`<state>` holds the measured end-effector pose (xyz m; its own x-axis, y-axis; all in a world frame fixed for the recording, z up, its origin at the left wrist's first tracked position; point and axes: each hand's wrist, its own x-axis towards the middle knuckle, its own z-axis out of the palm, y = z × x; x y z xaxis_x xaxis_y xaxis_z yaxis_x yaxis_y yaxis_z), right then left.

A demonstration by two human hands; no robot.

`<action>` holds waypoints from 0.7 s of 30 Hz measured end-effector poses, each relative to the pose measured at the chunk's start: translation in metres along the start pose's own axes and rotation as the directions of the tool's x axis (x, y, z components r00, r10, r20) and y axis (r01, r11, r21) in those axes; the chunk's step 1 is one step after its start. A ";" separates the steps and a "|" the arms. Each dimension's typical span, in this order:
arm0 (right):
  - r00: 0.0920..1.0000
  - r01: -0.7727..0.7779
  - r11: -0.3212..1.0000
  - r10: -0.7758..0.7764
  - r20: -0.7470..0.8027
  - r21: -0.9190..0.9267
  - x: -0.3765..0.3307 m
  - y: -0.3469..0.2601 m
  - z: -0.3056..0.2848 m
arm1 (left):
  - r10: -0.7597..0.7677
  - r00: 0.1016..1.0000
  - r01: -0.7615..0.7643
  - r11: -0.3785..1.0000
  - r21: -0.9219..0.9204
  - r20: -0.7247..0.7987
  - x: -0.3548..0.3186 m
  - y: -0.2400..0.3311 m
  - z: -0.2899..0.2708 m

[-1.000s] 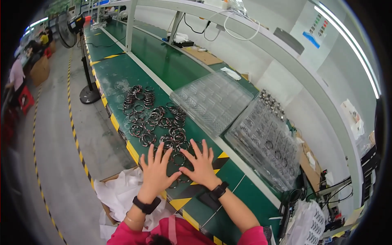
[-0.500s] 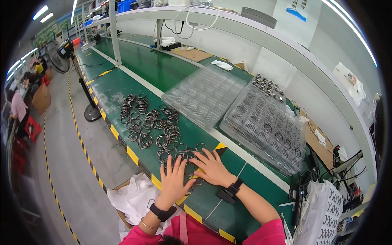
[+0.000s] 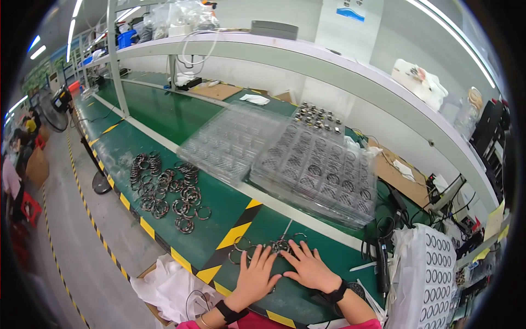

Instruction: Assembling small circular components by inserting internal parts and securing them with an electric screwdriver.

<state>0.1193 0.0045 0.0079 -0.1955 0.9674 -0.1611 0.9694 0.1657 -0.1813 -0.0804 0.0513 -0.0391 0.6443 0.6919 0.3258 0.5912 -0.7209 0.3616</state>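
Both hands now lie flat with fingers spread, holding nothing: left hand [image 3: 253, 279], right hand [image 3: 310, 270]. They have slid the rings [image 3: 262, 248] nearer; rings sit at twelve o'clock of the fingertips, ready for sorting. The big pile [image 3: 167, 189] stays at ten o'clock.

Both hands rest on the rings [image 3: 263, 248] near the bench [image 3: 164, 112] edge, trays [image 3: 318, 164] behind, ring heap [image 3: 167, 189] left.

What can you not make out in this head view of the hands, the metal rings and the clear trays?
- Rings under the left hand and right hand: the palms cover them.
- Contents of the stacked clear trays: glare and layered plastic blur them.
- Ring count in the loose ring pile: overlapping, too small.
- Forearms: cut off by the lower edge.
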 end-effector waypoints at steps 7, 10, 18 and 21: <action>0.966 -0.251 0.962 0.256 -0.034 0.107 -0.047 0.014 -0.007 | -0.089 0.962 0.010 0.957 -0.290 -0.260 0.019 0.002 -0.023; 0.969 -0.239 0.966 0.244 -0.049 0.097 -0.053 0.021 -0.009 | -0.301 0.845 0.098 0.900 -0.425 -0.443 0.030 -0.070 -0.050; 0.969 -0.232 0.967 0.239 -0.063 0.105 -0.053 0.021 -0.006 | -0.254 0.902 0.322 0.934 0.154 -0.348 0.068 -0.224 -0.078; 0.970 -0.222 0.967 0.232 -0.068 0.122 -0.052 0.020 -0.004 | -0.294 0.931 0.324 0.938 0.124 -0.215 0.071 -0.247 -0.073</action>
<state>0.1499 -0.0414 0.0169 0.0448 0.9901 -0.1327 0.9631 -0.0781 -0.2576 -0.2161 0.2814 -0.0414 0.3224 0.8649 0.3848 0.8235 -0.4567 0.3365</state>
